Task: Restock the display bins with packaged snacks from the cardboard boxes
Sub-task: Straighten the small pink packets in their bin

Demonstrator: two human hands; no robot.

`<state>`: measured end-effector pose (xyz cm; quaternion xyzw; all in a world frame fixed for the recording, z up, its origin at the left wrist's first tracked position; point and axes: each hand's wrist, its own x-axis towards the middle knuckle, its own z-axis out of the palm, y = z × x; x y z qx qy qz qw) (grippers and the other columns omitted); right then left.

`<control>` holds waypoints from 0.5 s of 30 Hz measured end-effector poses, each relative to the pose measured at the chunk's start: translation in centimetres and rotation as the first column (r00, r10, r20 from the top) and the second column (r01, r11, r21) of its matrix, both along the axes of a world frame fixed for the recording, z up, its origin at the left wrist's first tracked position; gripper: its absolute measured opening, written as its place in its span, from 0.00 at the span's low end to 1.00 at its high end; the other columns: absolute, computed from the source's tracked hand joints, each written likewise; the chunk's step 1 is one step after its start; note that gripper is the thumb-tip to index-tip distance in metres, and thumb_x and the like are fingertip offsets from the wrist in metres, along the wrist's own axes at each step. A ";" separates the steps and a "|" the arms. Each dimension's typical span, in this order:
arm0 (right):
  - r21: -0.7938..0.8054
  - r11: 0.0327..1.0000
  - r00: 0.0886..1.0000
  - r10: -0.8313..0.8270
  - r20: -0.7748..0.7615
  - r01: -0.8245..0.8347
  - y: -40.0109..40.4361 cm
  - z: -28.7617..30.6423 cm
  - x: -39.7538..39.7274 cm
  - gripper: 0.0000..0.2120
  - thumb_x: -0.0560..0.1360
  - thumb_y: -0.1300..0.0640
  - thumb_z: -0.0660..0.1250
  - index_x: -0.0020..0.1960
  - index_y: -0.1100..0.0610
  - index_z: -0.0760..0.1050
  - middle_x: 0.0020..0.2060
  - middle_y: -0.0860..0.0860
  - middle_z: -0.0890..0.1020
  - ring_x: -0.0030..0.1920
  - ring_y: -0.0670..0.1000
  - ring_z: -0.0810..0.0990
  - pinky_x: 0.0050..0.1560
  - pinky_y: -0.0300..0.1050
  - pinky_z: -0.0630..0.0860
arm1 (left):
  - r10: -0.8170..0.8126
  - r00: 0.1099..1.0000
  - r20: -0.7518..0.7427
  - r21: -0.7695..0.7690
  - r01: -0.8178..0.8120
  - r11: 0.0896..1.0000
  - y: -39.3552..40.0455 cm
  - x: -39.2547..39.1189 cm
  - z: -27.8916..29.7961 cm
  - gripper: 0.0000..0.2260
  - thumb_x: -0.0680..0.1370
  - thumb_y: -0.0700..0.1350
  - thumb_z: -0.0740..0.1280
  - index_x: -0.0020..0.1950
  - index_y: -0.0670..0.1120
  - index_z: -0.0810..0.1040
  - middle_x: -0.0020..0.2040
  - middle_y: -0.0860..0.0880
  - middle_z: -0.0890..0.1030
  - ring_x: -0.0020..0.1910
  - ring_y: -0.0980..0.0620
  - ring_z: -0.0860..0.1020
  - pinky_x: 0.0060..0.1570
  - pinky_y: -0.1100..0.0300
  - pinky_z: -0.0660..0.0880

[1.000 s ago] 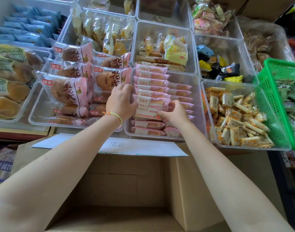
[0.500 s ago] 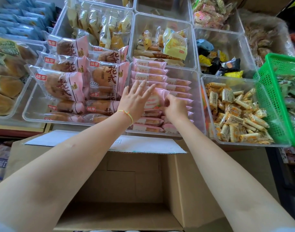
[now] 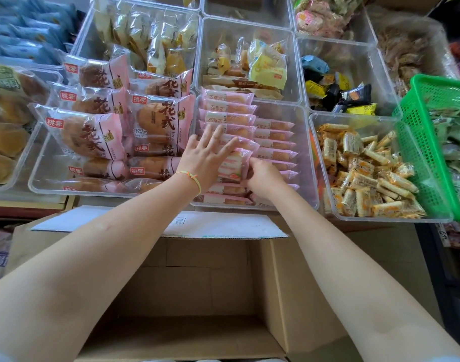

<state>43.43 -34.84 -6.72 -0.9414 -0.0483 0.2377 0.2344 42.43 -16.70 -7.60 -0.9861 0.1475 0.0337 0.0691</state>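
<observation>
Head view: left hand (image 3: 205, 158), fingers straight, presses pink sandwich packet (image 3: 233, 167) in clear plastic bin (image 3: 306, 163); right hand (image 3: 263, 176) pinches it at 3 o'clock.

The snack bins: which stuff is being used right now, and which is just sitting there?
In use:
left hand
right hand
pink packets
clear bin
cardboard box

Just sitting there:
green basket
bread packs
wrapped rolls
</observation>
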 end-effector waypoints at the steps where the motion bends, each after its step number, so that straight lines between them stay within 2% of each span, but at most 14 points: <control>1: 0.007 1.000 1.000 0.012 0.009 -0.012 -0.1 0.2 0.2 0.10 0.76 0.60 0.67 0.56 0.52 0.76 0.49 0.51 0.82 0.47 0.55 0.79 0.40 0.47 0.76 | 0.009 1.000 0.000 0.009 -0.009 1.000 0.0 0.1 0.1 0.42 0.77 0.46 0.65 0.80 0.56 0.38 0.81 0.41 0.43 0.79 0.39 0.46 0.69 0.44 0.60; 4: -0.007 0.999 0.982 -0.032 0.188 0.034 -0.3 0.5 0.4 0.04 0.77 0.59 0.66 0.50 0.52 0.74 0.44 0.52 0.82 0.44 0.56 0.79 0.40 0.50 0.78 | 0.080 0.997 0.009 0.008 -0.080 0.997 -0.2 0.2 0.5 0.41 0.79 0.47 0.65 0.79 0.54 0.38 0.81 0.42 0.45 0.79 0.40 0.49 0.68 0.43 0.61; 6: -0.031 0.997 0.959 -0.063 0.278 0.074 -0.1 0.1 0.1 0.01 0.79 0.59 0.64 0.49 0.54 0.73 0.43 0.52 0.81 0.42 0.57 0.77 0.37 0.48 0.73 | 0.112 0.994 0.017 0.014 -0.112 0.994 -0.4 0.2 0.7 0.40 0.79 0.48 0.65 0.80 0.53 0.38 0.81 0.41 0.47 0.79 0.40 0.50 0.68 0.43 0.62; 8: -0.009 0.995 0.964 -0.098 0.247 0.103 0.2 -0.5 -0.3 0.02 0.79 0.58 0.65 0.50 0.54 0.73 0.43 0.51 0.81 0.43 0.57 0.77 0.38 0.47 0.71 | 0.102 0.995 0.017 0.028 -0.102 0.994 -0.6 0.1 0.7 0.41 0.78 0.47 0.65 0.80 0.54 0.38 0.80 0.40 0.47 0.79 0.40 0.51 0.68 0.43 0.62; 11: 0.051 0.990 0.982 -0.140 0.125 0.134 0.6 -1.3 -0.5 0.06 0.77 0.56 0.68 0.52 0.54 0.74 0.48 0.53 0.83 0.48 0.58 0.80 0.47 0.50 0.78 | 0.084 0.996 0.001 0.041 -0.084 0.996 -0.7 -0.1 0.3 0.40 0.78 0.44 0.63 0.80 0.54 0.38 0.80 0.40 0.45 0.79 0.40 0.48 0.68 0.44 0.61; 15: 0.071 0.995 0.997 -0.072 0.030 0.070 0.2 -1.2 -0.9 0.10 0.76 0.54 0.69 0.57 0.51 0.75 0.52 0.51 0.82 0.51 0.56 0.80 0.51 0.50 0.78 | 0.053 0.999 -0.013 0.037 -0.053 0.998 -0.6 -0.3 0.0 0.41 0.78 0.49 0.63 0.80 0.54 0.36 0.80 0.38 0.41 0.79 0.39 0.43 0.71 0.43 0.57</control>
